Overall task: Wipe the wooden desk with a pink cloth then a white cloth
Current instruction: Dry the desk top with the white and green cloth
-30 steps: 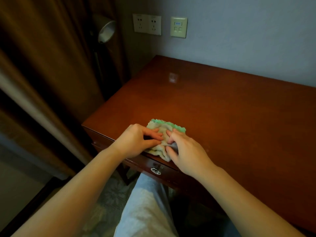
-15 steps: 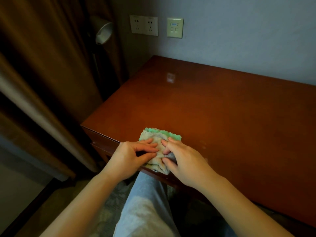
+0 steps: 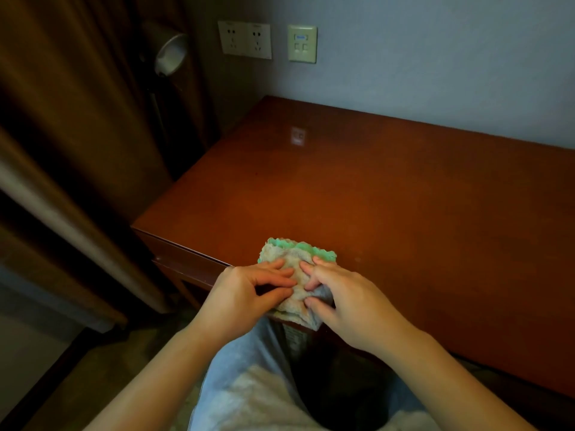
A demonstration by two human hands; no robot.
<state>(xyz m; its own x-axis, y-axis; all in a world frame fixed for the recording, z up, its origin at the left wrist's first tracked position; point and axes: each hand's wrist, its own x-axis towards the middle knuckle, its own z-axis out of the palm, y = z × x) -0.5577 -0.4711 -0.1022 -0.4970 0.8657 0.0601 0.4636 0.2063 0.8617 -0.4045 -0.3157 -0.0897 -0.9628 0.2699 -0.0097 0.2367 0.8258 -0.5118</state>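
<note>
A folded whitish cloth (image 3: 294, 258) with a green scalloped edge lies at the front edge of the reddish wooden desk (image 3: 389, 206), partly hanging over it. My left hand (image 3: 245, 293) pinches the cloth's left side between thumb and fingers. On the cloth's right side, my right hand (image 3: 339, 301) grips it, fingertips pressed into the folds. Both hands meet over the cloth's middle. No pink cloth is in view.
The wall behind the desk carries power sockets (image 3: 244, 40) and a switch plate (image 3: 301, 43). A lamp head (image 3: 171, 54) on a pole stands left of the desk beside brown curtains (image 3: 62, 119). My knee in grey trousers (image 3: 249, 374) is below the desk edge.
Both hands and the cloth have slid toward me, so the cloth now overhangs the desk's front edge. The drawer handle seen earlier is hidden.
</note>
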